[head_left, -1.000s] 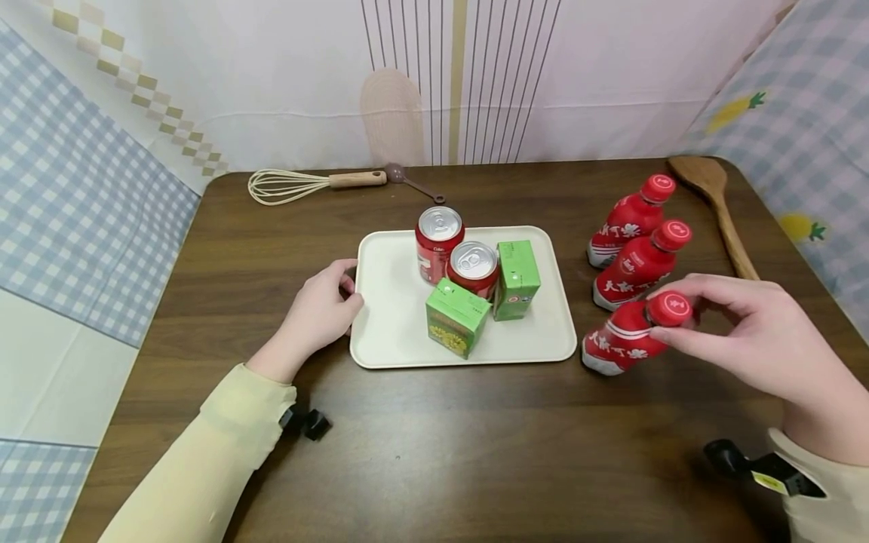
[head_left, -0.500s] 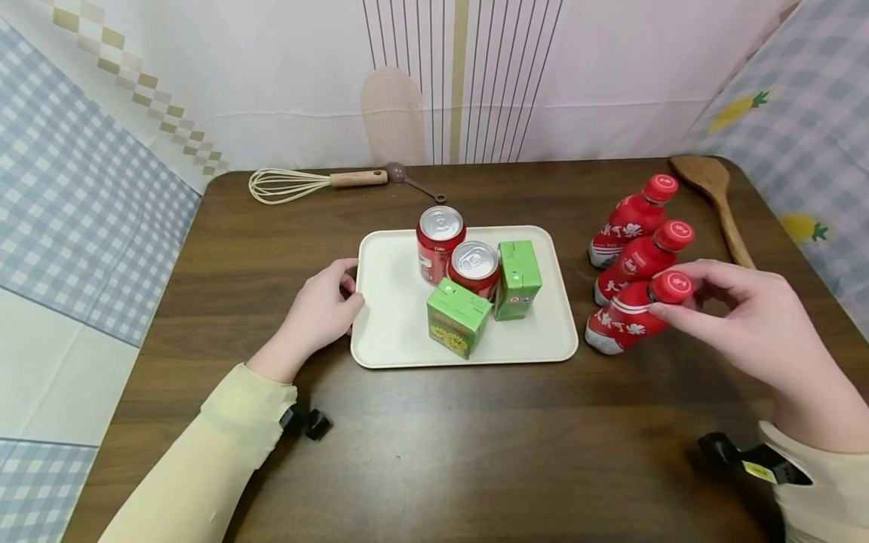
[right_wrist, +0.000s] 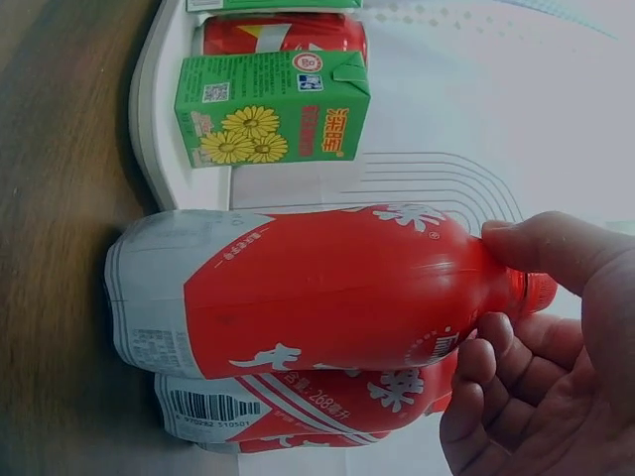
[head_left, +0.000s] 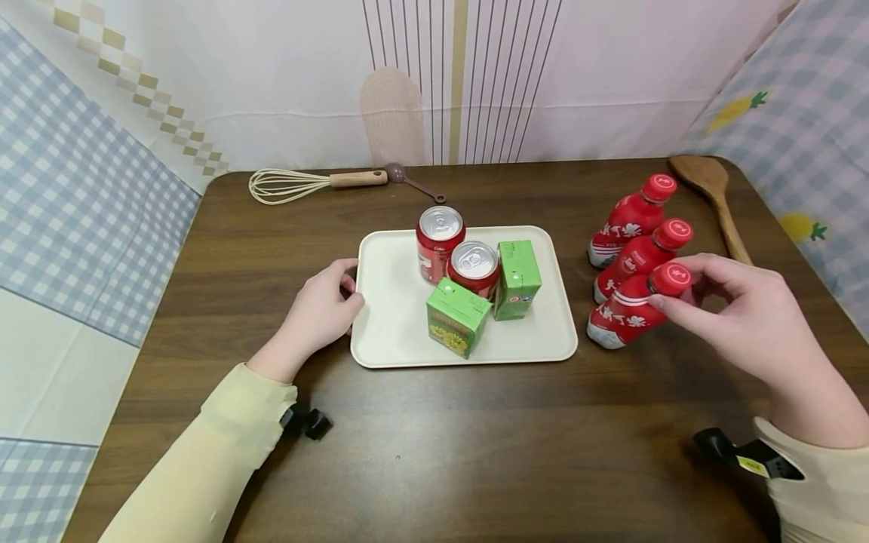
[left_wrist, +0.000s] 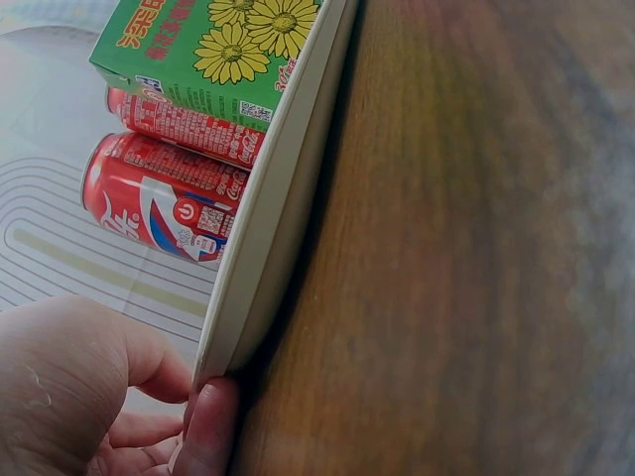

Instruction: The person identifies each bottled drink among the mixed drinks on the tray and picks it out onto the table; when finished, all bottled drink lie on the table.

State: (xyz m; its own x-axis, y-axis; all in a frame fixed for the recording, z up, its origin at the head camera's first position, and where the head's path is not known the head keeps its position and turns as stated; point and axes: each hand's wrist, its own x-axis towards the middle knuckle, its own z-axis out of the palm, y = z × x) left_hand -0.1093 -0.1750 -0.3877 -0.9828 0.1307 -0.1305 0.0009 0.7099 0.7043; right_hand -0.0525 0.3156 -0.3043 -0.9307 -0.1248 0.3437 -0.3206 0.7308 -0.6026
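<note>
My right hand pinches the neck of the nearest red drink bottle, just below its cap. The right wrist view shows the thumb on one side of the neck and curled fingers on the other. Behind it stand two more red bottles, a middle one and a far one. At the left edge of the cream tray, my left hand holds the rim with thumb and fingers. On the tray stand two cola cans and two green drink cartons.
A whisk and a small brown measuring spoon lie along the table's back edge. To the right of the bottles is a wooden spatula. Patterned cloths hang around the brown table.
My right hand has moved the nearest bottle away from me, up close to the middle bottle. The left hand and the tray stay in place.
</note>
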